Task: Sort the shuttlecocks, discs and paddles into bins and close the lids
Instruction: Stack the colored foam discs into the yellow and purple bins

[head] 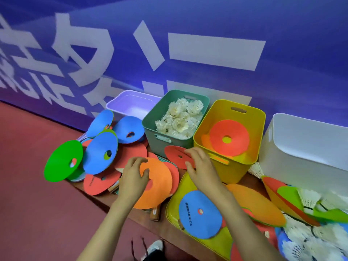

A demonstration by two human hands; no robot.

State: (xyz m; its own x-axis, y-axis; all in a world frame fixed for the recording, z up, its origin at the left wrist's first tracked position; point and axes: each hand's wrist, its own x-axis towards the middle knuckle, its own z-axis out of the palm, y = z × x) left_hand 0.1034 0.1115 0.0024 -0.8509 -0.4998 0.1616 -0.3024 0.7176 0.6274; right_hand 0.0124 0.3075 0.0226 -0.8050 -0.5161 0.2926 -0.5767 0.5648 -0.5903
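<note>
Discs (pixel 99 153) are piled over paddle handles (pixel 154 213) beside the green bin (pixel 150 129); an orange disc (pixel 160 181) is gripped by the left hand (pixel 133 178), a red disc (pixel 176 154) pinched by the right hand (pixel 201 168).

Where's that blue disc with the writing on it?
The blue disc lies low in the middle of the head view, on the yellow lid, nearer the person than the yellow bin.

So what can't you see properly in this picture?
Head view, paddle: the orange disc covers all but its handle.
Head view, white bin: the right edge cuts it off.
Head view, purple bin: blue discs hide its front.
Head view, loose shuttlecocks: blurred, bottom right.
</note>
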